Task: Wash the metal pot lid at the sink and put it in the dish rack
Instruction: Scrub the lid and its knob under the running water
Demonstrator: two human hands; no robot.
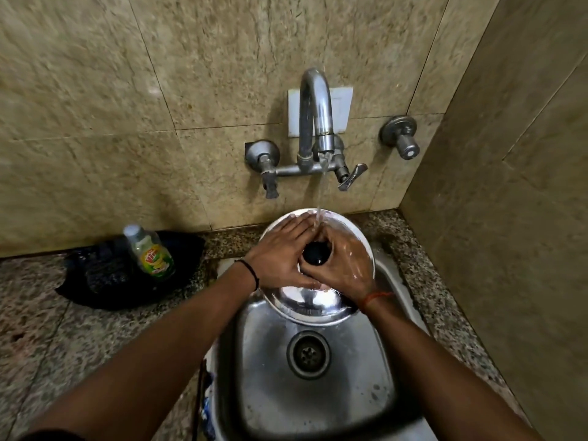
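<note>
Nearest to the wrists, below both hands: stainless steel sink basin [366,377] with its round drain [308,354] straight beneath. Then the round shiny metal pot lid [318,305], held over the far end of that basin, dome side up, black round knob [316,253] showing in the gap between the palms. Left hand [280,259] spread flat on the left half of the dome, fingers straight and pressing, fingertips reaching toward the stream. Right hand [345,261] laid over the right half, wet and glossy, fingers bent down toward the knob but not plainly wrapped round anything, so closer to resting than gripping. No view of what carries the lid from underneath, can't tell. Handling guess: thin stiff steel, light, not fragile but noisy if dropped, and properly slippery with water sheeting off it. Flat palms on a wet dome = poor purchase, honestly. Better bet for lifting: pinch round the knob, or hook fingers under the rim at the near edge. Beyond the fingertips, water falling from the curved chrome wall tap [315,122] onto the far side of the lid. Off to the left of the left hand, green-labelled dish soap bottle [151,253] lying on a black tray [105,281]. No dish rack anywhere in view.
</note>
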